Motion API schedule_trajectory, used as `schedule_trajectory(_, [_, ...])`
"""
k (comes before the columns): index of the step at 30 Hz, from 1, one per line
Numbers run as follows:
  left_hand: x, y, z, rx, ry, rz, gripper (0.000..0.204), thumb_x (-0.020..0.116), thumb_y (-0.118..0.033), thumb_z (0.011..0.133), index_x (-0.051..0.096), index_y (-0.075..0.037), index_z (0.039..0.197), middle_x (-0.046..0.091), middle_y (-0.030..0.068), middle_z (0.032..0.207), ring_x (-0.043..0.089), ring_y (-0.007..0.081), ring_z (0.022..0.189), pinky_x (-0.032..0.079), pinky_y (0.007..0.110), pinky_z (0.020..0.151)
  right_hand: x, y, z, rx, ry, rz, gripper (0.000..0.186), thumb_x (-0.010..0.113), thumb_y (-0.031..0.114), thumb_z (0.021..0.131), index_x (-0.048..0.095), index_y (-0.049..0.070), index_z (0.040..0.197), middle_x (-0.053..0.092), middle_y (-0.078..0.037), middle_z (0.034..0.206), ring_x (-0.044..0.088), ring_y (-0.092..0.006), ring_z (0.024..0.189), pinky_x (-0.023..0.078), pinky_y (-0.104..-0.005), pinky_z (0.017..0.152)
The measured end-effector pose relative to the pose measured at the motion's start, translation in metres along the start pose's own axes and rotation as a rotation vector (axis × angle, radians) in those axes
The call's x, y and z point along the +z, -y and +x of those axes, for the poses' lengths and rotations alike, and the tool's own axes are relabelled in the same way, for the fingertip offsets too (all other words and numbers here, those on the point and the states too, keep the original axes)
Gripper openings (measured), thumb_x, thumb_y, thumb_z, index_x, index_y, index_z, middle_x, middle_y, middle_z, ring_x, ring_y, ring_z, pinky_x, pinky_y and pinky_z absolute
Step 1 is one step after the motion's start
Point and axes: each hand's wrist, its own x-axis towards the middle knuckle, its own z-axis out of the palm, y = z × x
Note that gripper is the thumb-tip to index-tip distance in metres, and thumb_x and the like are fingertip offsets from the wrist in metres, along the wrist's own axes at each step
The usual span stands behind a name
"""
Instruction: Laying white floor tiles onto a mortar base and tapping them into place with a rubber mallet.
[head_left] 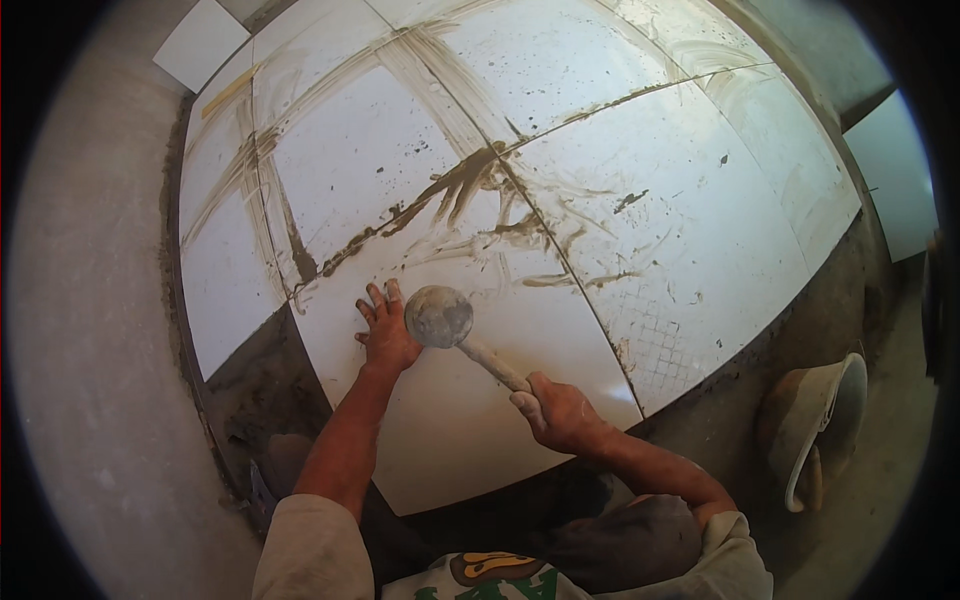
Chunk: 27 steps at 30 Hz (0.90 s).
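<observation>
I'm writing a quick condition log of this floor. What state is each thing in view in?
Right hand: closed around the mallet.
Left hand: fingers spread, over the near tile.
Mallet: held, head dirty.
Near tile: flat, marked at its far end.
Other tiles: laid, brown smears along many edges.
Bucket: dirty, contents unclear.

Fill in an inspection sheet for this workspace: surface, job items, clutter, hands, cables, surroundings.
Surface: white tiles edge to edge, brown smears along some joints.
Job's things: round-headed mallet over the nearest tile.
Clutter: bucket at right.
Hands: left hand spread on the nearest tile; right hand grips the mallet's handle.
Cables: nothing seen.
Surroundings: dark ground beside the tiles; separate tiles at upper left and far right.
</observation>
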Motion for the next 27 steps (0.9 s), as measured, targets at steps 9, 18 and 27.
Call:
schedule_trajectory(9, [-0.015,-0.008,-0.014,-0.024,0.032,-0.075,0.124,0.072,-0.068,0.066,0.005,-0.012,0.153,-0.004,0.0253,0.157,0.0,0.0517,0.142,0.022,0.077,0.098,-0.015,0.004,-0.014,-0.002,-0.172,0.204,0.038,0.045,0.038,0.1,0.045,0.002,0.088,0.051,-0.02,0.059,0.055,-0.0446,0.057,0.043,-0.0457,0.053])
schedule_trajectory(18, [-0.014,-0.009,-0.015,0.004,0.053,-0.108,0.124,0.068,-0.073,0.067,0.003,-0.012,0.153,-0.006,0.025,0.157,-0.003,0.0515,0.142,0.015,0.079,0.099,0.02,-0.045,-0.018,0.082,-0.178,0.052,0.041,0.043,0.04,0.101,0.045,0.002,0.085,0.049,-0.007,0.056,0.051,-0.0158,0.05,0.04,-0.0341,0.048])
schedule_trajectory(27, [-0.017,-0.006,-0.016,0.008,0.052,-0.101,0.126,0.067,-0.074,0.067,0.002,-0.011,0.153,-0.006,0.0271,0.156,-0.003,0.0529,0.142,0.015,0.079,0.099,-0.005,-0.01,-0.025,0.178,-0.131,0.443,0.043,0.042,0.042,0.101,0.046,0.002,0.084,0.049,-0.006,0.056,0.051,-0.0155,0.051,0.041,-0.0335,0.049])
